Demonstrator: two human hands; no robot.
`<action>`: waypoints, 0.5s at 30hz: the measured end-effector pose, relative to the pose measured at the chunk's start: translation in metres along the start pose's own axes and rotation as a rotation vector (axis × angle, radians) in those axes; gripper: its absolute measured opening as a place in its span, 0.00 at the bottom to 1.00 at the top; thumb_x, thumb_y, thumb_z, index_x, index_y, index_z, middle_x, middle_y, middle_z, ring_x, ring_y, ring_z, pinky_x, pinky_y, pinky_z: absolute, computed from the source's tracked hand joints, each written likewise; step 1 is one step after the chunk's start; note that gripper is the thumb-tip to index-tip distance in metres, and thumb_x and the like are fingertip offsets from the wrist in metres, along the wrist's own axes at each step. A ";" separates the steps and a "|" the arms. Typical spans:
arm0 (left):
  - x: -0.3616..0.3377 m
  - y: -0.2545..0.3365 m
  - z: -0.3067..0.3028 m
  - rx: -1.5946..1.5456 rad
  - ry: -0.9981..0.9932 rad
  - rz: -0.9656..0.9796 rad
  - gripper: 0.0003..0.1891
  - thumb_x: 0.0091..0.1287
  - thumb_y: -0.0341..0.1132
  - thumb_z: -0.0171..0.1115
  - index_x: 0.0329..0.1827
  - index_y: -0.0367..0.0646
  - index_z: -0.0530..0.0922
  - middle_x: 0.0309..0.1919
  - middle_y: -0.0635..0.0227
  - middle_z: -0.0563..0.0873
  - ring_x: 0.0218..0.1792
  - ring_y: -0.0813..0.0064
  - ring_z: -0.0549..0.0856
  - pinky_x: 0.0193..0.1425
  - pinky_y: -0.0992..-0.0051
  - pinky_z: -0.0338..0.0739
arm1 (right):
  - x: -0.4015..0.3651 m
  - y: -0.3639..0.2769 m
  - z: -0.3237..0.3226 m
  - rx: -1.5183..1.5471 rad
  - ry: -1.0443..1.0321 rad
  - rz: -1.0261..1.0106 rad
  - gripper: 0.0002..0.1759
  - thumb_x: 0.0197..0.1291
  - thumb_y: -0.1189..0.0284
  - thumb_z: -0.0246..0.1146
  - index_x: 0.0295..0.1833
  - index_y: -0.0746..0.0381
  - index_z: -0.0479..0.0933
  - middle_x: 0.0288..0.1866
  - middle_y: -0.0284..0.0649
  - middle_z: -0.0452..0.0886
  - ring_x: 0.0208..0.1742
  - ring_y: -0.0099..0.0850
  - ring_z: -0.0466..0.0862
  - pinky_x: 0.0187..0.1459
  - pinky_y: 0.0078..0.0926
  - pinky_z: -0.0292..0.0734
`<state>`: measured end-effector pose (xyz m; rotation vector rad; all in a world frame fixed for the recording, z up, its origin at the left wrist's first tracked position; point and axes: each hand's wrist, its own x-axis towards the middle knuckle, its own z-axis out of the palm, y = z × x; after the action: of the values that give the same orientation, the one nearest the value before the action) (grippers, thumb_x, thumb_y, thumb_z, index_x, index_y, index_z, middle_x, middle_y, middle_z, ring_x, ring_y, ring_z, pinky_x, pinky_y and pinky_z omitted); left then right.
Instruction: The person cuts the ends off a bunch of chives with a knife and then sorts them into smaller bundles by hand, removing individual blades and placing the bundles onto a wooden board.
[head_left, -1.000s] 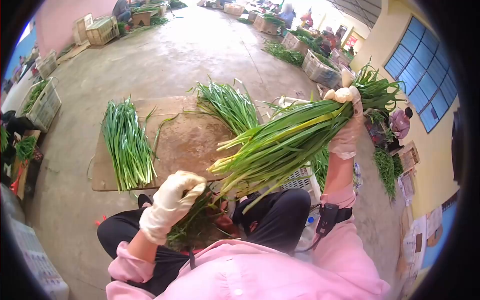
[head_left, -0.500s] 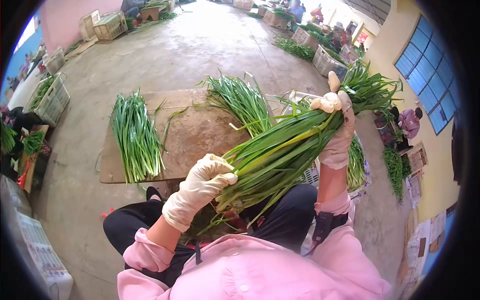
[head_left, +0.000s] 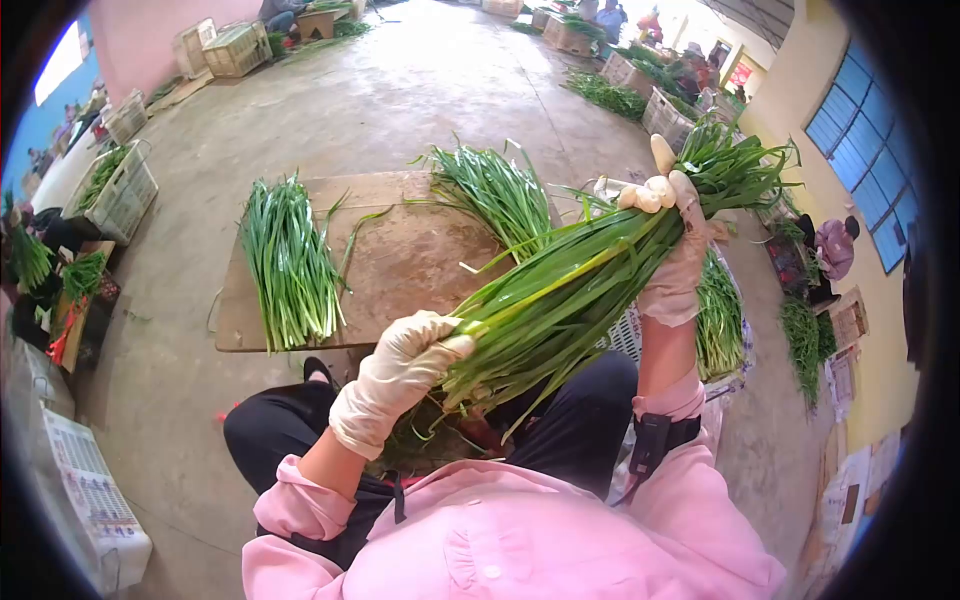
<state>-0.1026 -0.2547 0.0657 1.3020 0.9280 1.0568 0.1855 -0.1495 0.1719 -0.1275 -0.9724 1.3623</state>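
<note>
My right hand [head_left: 675, 235], in a pale glove, is wrapped round a thick bunch of garlic chives [head_left: 585, 270] held slantwise above my lap. The leafy part past the fist points to the upper right, and the rest hangs down to the left. At the lower left side of the bunch, my left hand [head_left: 405, 370], also gloved, is closed in a pinch on a yellowish chive leaf [head_left: 500, 313]. Its fingertips partly hide the leaf's end. Beyond my hands, a wooden board [head_left: 410, 260] carries a chive bunch on the left [head_left: 290, 262] and another chive bunch [head_left: 495, 195] at the back right.
Right of my forearm, more chives [head_left: 718, 325] lie in a crate. A plastic crate [head_left: 120, 195] stands to the left, and another crate [head_left: 667, 120] at the back right. A person in pink [head_left: 835, 247] sits by the right wall. My knees are just below the board.
The view has shifted slightly, so the board and room appear farther right. Both hands keep their hold on the chives; the bunch has moved very little.
</note>
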 end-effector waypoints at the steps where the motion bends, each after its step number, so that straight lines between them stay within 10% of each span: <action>1: -0.002 0.001 -0.006 0.105 0.028 0.016 0.14 0.71 0.25 0.66 0.59 0.37 0.83 0.52 0.70 0.86 0.49 0.82 0.83 0.57 0.80 0.76 | 0.000 0.001 0.000 0.014 0.008 -0.006 0.30 0.76 0.70 0.56 0.76 0.73 0.61 0.32 0.30 0.78 0.37 0.25 0.78 0.56 0.34 0.75; 7: -0.014 -0.030 -0.056 -0.685 0.210 0.057 0.10 0.78 0.35 0.57 0.50 0.37 0.81 0.33 0.70 0.85 0.34 0.78 0.84 0.46 0.72 0.84 | 0.016 -0.010 -0.018 -0.162 0.015 -0.080 0.33 0.74 0.65 0.60 0.78 0.67 0.61 0.34 0.31 0.81 0.42 0.29 0.84 0.59 0.40 0.77; 13: -0.043 -0.055 -0.086 -0.084 0.216 -0.342 0.12 0.75 0.40 0.63 0.41 0.39 0.83 0.28 0.76 0.82 0.24 0.87 0.75 0.33 0.81 0.74 | 0.034 -0.042 -0.022 -0.398 0.185 -0.166 0.41 0.63 0.68 0.64 0.79 0.67 0.59 0.36 0.39 0.82 0.41 0.32 0.84 0.40 0.34 0.86; 15: -0.058 -0.142 -0.119 0.119 -0.035 -0.576 0.14 0.67 0.41 0.69 0.44 0.38 0.85 0.35 0.68 0.87 0.34 0.78 0.84 0.43 0.76 0.78 | 0.038 -0.049 -0.029 -0.360 0.141 -0.272 0.43 0.63 0.67 0.64 0.80 0.68 0.56 0.37 0.40 0.82 0.39 0.30 0.83 0.40 0.33 0.86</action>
<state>-0.2220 -0.2737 -0.0868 1.0460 1.2557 0.5349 0.2373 -0.1173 0.2025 -0.3459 -1.0653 0.9092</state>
